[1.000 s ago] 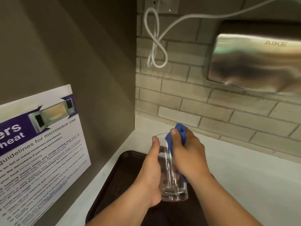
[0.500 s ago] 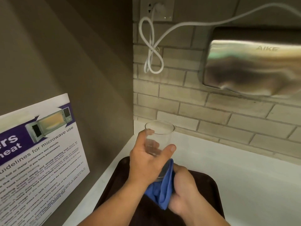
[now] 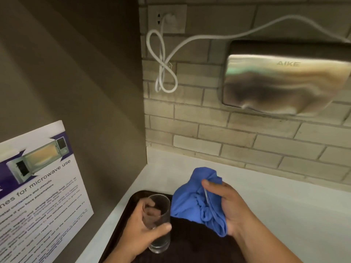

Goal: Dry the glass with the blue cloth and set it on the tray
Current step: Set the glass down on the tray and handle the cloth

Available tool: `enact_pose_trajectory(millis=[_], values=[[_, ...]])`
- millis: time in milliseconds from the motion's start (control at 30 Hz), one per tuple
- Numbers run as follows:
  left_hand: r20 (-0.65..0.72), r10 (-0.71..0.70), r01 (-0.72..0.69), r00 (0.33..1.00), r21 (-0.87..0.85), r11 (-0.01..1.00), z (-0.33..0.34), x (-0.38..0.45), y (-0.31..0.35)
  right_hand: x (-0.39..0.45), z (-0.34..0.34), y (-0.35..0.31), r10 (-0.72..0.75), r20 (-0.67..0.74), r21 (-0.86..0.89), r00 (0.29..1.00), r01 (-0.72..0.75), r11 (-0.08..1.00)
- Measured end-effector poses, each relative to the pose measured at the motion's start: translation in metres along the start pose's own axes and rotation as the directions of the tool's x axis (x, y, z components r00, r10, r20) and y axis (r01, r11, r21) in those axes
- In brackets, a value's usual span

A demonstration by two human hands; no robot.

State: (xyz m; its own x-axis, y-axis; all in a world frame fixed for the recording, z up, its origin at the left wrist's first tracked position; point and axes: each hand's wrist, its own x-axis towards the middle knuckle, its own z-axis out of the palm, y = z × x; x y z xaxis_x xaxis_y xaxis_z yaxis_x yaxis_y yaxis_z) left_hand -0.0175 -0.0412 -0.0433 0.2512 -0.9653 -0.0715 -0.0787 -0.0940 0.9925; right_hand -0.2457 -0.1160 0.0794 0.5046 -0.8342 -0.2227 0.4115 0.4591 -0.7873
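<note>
A clear drinking glass [image 3: 158, 223] stands upright over the left part of the dark brown tray [image 3: 191, 243], its base at or just above the tray surface. My left hand [image 3: 140, 234] wraps around the glass, thumb in front and fingers behind. My right hand [image 3: 226, 207] holds the bunched blue cloth [image 3: 195, 200] to the right of the glass, a little apart from it, above the tray's far edge.
The tray lies on a white counter [image 3: 275, 209] in a corner. A brown side panel with a microwave-use poster [image 3: 38, 188] is on the left. On the brick back wall hang a steel hand dryer [image 3: 284, 82] and a looped white cord [image 3: 163, 61].
My left hand has lowered the glass from mid-air down to the tray. My right hand has pulled the blue cloth away from the glass, up and to the right.
</note>
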Motion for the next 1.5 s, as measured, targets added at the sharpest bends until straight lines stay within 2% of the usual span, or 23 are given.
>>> enact_pose_trajectory(millis=[67,200,300,367,433,500,567,633,700,867,967,1100,1167,1267,1367,1433,1500], values=[[0.127,0.024,-0.031,0.992,0.053,0.998,-0.010,-0.001,0.016,0.001,0.004,-0.007,-0.064,0.050,-0.066,0.997,0.067,0.996],[0.062,0.107,-0.104,0.992,-0.044,0.994,-0.017,0.008,0.086,0.001,0.010,-0.013,-0.150,0.137,-0.076,0.979,0.162,0.984],[0.272,0.080,-0.103,0.959,0.073,0.992,-0.001,0.014,0.136,-0.001,0.018,-0.014,-0.213,0.185,-0.027,0.959,0.222,0.975],[0.357,0.076,-0.122,0.931,0.108,0.987,0.007,0.018,0.156,-0.006,0.016,-0.020,-0.239,0.208,-0.055,0.948,0.255,0.965],[0.393,0.108,-0.190,0.913,0.175,0.966,0.014,0.024,0.172,-0.016,0.005,-0.035,-0.246,0.180,-0.147,0.952,0.273,0.951],[0.496,0.095,-0.247,0.863,0.250,0.936,0.028,0.029,0.192,-0.029,-0.010,-0.056,-0.254,0.055,-0.337,0.966,0.257,0.906],[0.603,0.054,-0.309,0.796,0.328,0.893,0.051,0.033,0.210,-0.041,-0.020,-0.080,-0.192,0.003,-0.530,0.981,0.164,0.832],[0.676,0.003,-0.381,0.737,0.412,0.828,0.077,0.036,0.229,-0.051,-0.022,-0.104,-0.083,-0.017,-0.730,0.996,0.045,0.682],[0.716,-0.032,-0.442,0.697,0.465,0.767,0.097,0.040,0.247,-0.057,-0.019,-0.129,-0.027,-0.043,-0.848,0.999,-0.022,0.530],[0.735,-0.055,-0.503,0.676,0.515,0.694,0.126,0.046,0.289,-0.070,-0.009,-0.175,0.039,-0.115,-0.965,0.993,-0.121,0.233],[0.756,-0.100,-0.543,0.647,0.549,0.635,0.143,0.045,0.304,-0.083,-0.019,-0.191,0.029,-0.107,-0.991,0.994,-0.109,0.076],[0.778,-0.173,-0.525,0.604,0.551,0.649,0.163,0.043,0.305,-0.104,-0.042,-0.202,-0.021,-0.080,-0.997,0.997,-0.080,0.013],[0.783,-0.189,-0.550,0.593,0.565,0.615,0.178,0.041,0.296,-0.112,-0.056,-0.203,-0.036,-0.108,-0.993,0.993,-0.109,-0.037],[0.763,-0.114,-0.635,0.636,0.601,0.485,0.204,0.037,0.275,-0.119,-0.079,-0.199,-0.162,-0.139,-0.981,0.977,-0.158,-0.109],[0.757,0.011,-0.706,0.653,0.604,0.370,0.229,0.025,0.249,-0.127,-0.107,-0.187,-0.243,-0.131,-0.978,0.961,-0.165,-0.128],[0.758,0.032,-0.738,0.652,0.623,0.259,0.240,0.007,0.222,-0.140,-0.127,-0.171,-0.206,-0.137,-0.976,0.969,-0.168,-0.141],[0.781,-0.103,-0.764,0.616,0.624,0.163,0.246,-0.021,0.184,-0.158,-0.147,-0.143,-0.048,-0.209,-0.956,0.977,-0.215,-0.199]])
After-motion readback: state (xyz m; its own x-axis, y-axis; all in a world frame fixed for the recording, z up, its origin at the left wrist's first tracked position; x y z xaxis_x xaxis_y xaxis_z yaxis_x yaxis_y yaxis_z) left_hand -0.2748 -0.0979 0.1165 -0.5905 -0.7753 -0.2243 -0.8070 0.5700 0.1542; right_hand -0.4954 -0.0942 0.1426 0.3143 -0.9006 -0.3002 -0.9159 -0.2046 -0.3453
